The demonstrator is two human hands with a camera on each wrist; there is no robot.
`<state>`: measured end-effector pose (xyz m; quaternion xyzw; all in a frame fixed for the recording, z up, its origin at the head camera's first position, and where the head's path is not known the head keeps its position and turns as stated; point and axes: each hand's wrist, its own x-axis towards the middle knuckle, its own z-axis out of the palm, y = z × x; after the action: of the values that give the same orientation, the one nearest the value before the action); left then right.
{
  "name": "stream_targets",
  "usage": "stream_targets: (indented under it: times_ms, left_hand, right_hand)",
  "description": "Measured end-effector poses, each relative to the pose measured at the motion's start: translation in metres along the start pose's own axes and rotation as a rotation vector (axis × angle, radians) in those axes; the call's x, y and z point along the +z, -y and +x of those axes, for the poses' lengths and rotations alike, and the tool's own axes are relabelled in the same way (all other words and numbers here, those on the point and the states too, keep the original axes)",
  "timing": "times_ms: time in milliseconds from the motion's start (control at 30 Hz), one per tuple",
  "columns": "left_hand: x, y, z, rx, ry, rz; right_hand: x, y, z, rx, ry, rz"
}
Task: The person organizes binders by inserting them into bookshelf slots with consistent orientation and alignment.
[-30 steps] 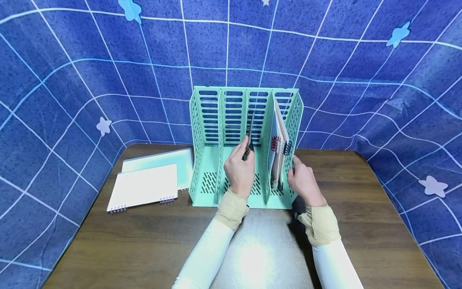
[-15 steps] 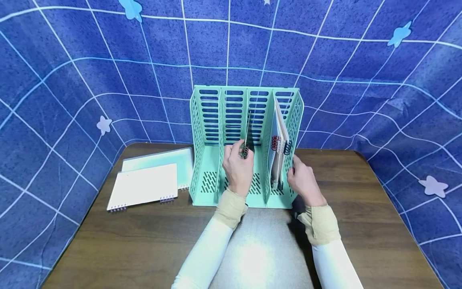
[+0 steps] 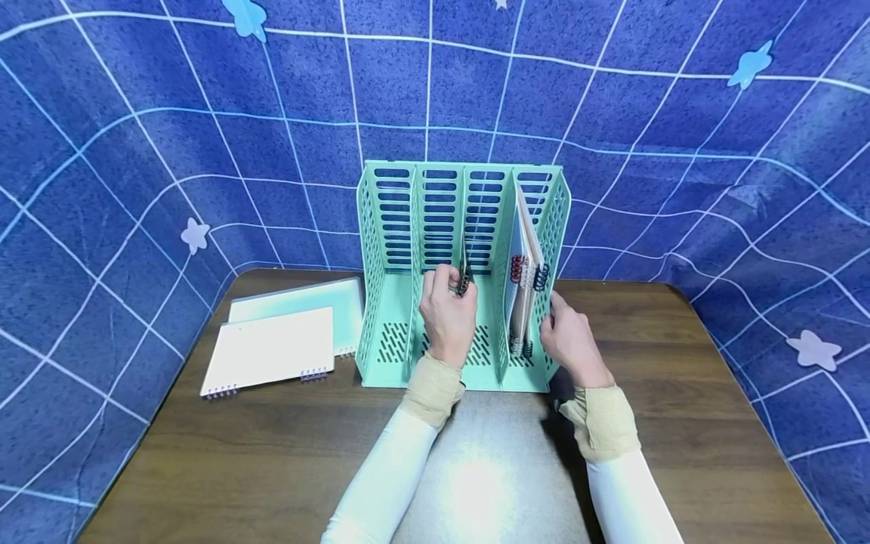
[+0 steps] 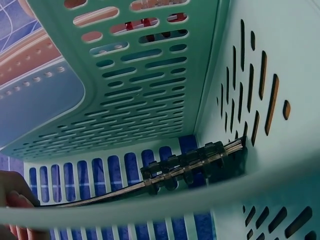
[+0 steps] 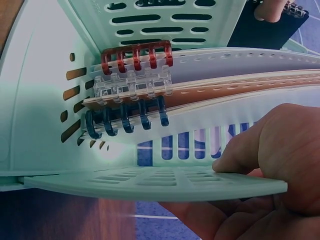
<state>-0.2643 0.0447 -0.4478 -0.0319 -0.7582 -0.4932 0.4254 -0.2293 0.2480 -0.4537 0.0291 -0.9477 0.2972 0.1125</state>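
Observation:
My left hand (image 3: pixel 450 313) pinches a black ring-bound notebook (image 3: pixel 465 278), held on edge in the third compartment from the left of a mint-green file organizer (image 3: pixel 390 370). In the left wrist view, the black binder rings (image 4: pixel 185 167) sit low in that compartment, with the notebook's end close to the perforated base. Fingers (image 4: pixel 15 195) show at the left edge there. My right hand (image 3: pixel 571 336) grips the organizer's right side wall (image 5: pixel 155 185), thumb inside and fingers outside. Beside it, the rightmost compartment holds upright notebooks with red rings (image 5: pixel 137 57), clear rings (image 5: pixel 132 85) and dark blue rings (image 5: pixel 127 116).
On the wooden table (image 3: pixel 258 453), left of the organizer, a white spiral notebook (image 3: pixel 272 351) partly covers a pale blue one (image 3: pixel 347 313). A blue cloth with white grid lines (image 3: pixel 292 143) hangs behind and around the table.
The black notebook has sunk lower into the third compartment and turned more edge-on. My left hand has shifted slightly left with it. The right hand stays on the side wall.

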Motion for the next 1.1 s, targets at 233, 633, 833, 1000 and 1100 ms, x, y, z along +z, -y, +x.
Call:
stream_targets:
  times_ms: [233,633,833,1000,1100]
  left_hand:
    - [0.000,0.002,0.004,-0.021,0.007,-0.017]
    - [0.000,0.001,0.003,-0.095,0.063,-0.045]
    - [-0.007,-0.013,0.001,-0.173,0.155,0.037]
    - [-0.024,-0.031,0.007,-0.188,0.186,0.100]
    - [-0.040,-0.043,0.015,-0.176,0.192,0.093]
  right_hand:
    - [0.000,0.001,0.000,-0.005,-0.003,-0.001]
    - [0.001,0.000,-0.001,0.009,0.005,-0.005]
    - [0.000,-0.003,-0.001,0.004,-0.012,-0.007]
    - [0.000,-0.002,-0.001,0.001,-0.015,-0.005]
    - [0.001,-0.001,-0.002,0.003,-0.005,0.000]
